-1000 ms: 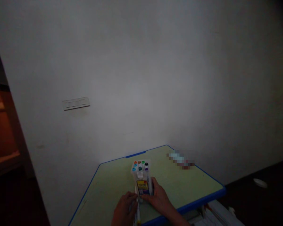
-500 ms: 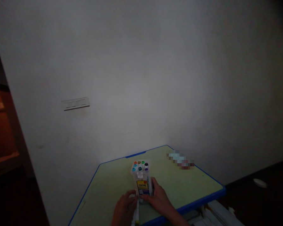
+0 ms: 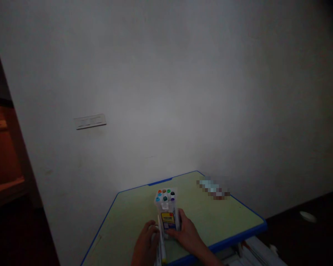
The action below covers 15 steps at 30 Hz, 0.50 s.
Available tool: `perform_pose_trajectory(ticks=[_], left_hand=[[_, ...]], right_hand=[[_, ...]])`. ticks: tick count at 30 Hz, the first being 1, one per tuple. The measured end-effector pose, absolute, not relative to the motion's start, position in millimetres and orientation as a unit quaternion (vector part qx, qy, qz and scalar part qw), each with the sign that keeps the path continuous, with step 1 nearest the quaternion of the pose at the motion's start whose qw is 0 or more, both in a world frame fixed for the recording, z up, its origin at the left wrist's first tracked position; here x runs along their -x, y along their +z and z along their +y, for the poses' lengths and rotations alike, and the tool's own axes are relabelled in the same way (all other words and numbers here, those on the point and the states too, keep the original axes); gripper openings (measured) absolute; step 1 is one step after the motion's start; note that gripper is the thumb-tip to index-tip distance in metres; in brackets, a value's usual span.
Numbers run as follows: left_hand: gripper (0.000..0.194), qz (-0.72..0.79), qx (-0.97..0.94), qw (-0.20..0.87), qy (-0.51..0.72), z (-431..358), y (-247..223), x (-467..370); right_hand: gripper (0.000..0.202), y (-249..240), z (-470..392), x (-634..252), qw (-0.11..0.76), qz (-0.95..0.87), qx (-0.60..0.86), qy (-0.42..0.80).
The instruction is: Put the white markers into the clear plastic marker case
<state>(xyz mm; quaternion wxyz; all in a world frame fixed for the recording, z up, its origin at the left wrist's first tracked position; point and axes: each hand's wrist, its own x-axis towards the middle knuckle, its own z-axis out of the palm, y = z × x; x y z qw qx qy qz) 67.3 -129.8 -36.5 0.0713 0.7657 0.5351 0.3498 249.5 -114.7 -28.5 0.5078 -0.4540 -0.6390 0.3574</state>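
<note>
A clear plastic marker case (image 3: pixel 165 207) stands on the table with several colored marker ends showing at its top and a yellow and dark label on its front. My right hand (image 3: pixel 187 231) wraps around its right side and lower front. My left hand (image 3: pixel 146 242) is just left of the case, its fingers curled against a white marker (image 3: pixel 162 246) with a yellow end pointing down toward me. Another white shape beside that marker is partly hidden by the fingers.
The pale green table (image 3: pixel 133 210) has a blue edge and meets a grey wall (image 3: pixel 166 92). A blurred, pixelated item (image 3: pixel 212 187) lies at the back right. Papers or books (image 3: pixel 258 251) show beneath the tabletop at the right.
The white marker has shifted and shows more of its length between my left hand and the case. My left fingers have moved slightly left; my right hand stays on the case.
</note>
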Motion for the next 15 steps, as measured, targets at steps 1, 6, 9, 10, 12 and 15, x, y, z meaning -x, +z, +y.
perform_pose_trajectory(ticks=[1,6,9,10,12,15], left_hand=[[0.027,0.537,-0.762,0.076,0.353,-129.4,-37.0,-67.2],[0.032,0.554,-0.731,0.112,0.383,-128.6,-35.2,-68.0],[0.033,0.56,-0.71,0.116,0.41,-133.2,-28.2,-67.6],[0.032,0.571,-0.704,0.112,0.407,-136.6,-25.0,-67.0],[0.03,0.603,-0.698,0.099,0.373,-146.1,-18.4,-65.0],[0.031,0.644,-0.709,0.086,0.275,-161.5,-10.9,-62.1]], right_hand=[[0.042,-27.1,-115.6,-249.6,0.506,-0.639,0.456,0.358],[0.042,-25.6,-116.9,-250.1,0.498,-0.64,0.467,0.353],[0.043,-28.5,-115.1,-249.9,0.503,-0.639,0.464,0.351],[0.043,-29.4,-114.4,-249.9,0.506,-0.639,0.459,0.353],[0.044,-30.2,-113.4,-249.9,0.51,-0.639,0.452,0.358],[0.046,-29.8,-113.2,-250.2,0.508,-0.638,0.455,0.358]])
